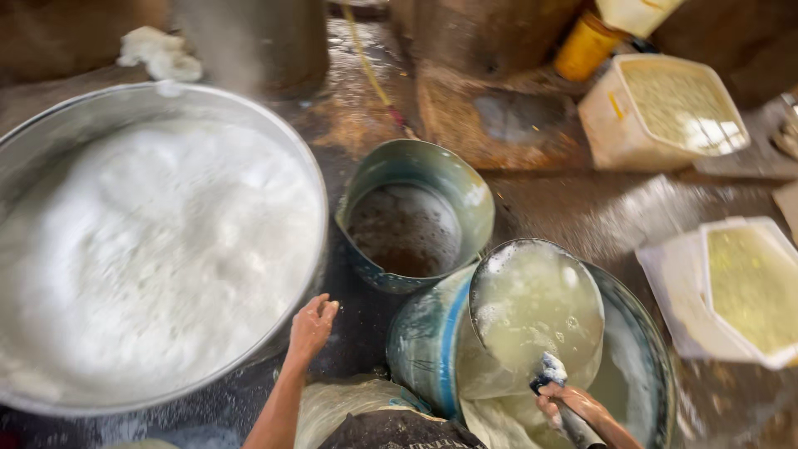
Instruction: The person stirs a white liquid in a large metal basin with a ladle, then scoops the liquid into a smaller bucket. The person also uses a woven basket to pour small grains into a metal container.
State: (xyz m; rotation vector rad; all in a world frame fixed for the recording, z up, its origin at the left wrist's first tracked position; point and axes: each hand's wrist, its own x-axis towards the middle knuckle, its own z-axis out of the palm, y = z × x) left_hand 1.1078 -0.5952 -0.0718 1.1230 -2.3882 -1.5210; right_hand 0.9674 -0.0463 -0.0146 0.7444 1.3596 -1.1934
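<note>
My right hand (568, 402) grips the dark handle of a round scoop pan (536, 303) full of pale cloudy liquid with foam. The pan is held over a blue-green bucket (424, 341) lined with a whitish cloth. My left hand (312, 326) hangs free, fingers loosely curled, next to the rim of a very wide metal basin (50, 133) filled with white foam. It holds nothing. Just beyond the scoop stands a second blue-green bucket (465, 187), nearly empty with a brownish bottom.
The floor (582, 208) is wet and brown. A cream square tub (607, 125) of pale mash sits at the back right, another white tub (773, 357) of yellowish liquid at the right edge. A yellow container (584, 47) and a large dark drum (266, 41) stand behind.
</note>
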